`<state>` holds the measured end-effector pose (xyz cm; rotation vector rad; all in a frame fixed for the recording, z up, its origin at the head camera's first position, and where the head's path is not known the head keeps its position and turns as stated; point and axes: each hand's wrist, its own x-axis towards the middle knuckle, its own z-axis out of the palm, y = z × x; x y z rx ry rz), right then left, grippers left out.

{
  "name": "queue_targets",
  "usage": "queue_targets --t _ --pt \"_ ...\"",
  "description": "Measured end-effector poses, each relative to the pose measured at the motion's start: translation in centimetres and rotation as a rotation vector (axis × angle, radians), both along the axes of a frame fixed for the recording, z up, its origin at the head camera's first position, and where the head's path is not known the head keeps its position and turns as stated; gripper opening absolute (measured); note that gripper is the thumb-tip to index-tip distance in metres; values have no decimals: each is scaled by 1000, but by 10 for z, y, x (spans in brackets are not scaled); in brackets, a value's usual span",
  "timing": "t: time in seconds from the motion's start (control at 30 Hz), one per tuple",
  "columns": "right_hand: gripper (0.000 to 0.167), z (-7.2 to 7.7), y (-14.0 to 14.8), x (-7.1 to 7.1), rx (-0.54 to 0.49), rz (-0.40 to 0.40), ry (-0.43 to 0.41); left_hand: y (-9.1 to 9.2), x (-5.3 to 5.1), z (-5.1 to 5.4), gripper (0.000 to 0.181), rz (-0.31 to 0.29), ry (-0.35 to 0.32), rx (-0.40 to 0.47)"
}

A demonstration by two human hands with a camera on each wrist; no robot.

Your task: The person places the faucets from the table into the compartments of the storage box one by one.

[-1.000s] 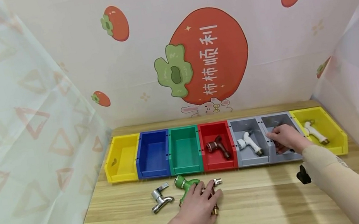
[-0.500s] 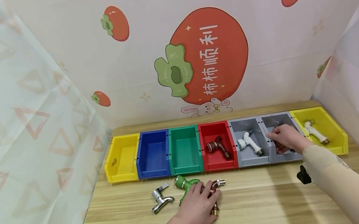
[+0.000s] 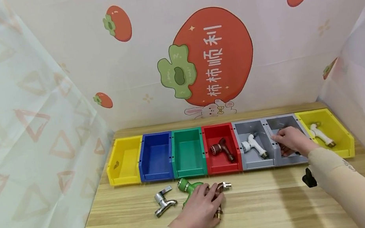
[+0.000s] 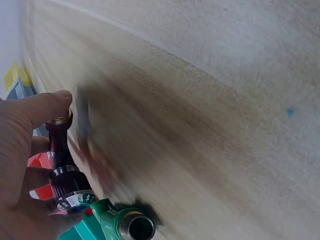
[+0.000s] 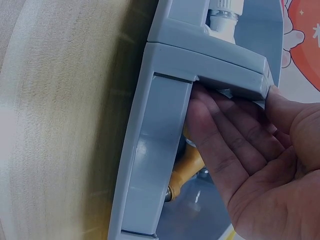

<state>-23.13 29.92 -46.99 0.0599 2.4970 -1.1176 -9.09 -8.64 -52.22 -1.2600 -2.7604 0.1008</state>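
Note:
Near the middle of the table my left hand [image 3: 198,211] holds a dark brown faucet [image 4: 61,145], thumb at its brass end and fingers along its other side. Touching or very close to that faucet's handle is a green faucet [image 4: 132,222], partly covered by the hand in the head view. A chrome faucet [image 3: 162,203] lies to the left. My right hand [image 3: 290,140] pinches the side wall of the right grey bin [image 5: 160,145], with thumb outside that bin and fingers inside. Behind the fingers, an orange-bronze faucet [image 5: 187,167] lies in the bin, partly hidden.
A row of bins spans the table's back: yellow [image 3: 126,180], blue [image 3: 158,175], green [image 3: 191,171], red [image 3: 225,168], two grey and another yellow [image 3: 342,140]. The red bin has a brown faucet [image 3: 223,150]; white faucets lie in the left grey [image 3: 253,145] and right yellow bins.
Under my left hand the brown faucet has turned slightly, its silver-tipped end shifting right. My right hand stays at the grey bin's wall.

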Motion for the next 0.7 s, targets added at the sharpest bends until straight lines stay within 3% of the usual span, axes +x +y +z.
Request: queue_targets --t 0.5,0.7 --pt "31 2 0 1 -4 -4 -4 -1 -8 11 77 -45 31 25" --pt "32 2 0 1 -13 0 0 -3 -12 18 79 -32 15 33"
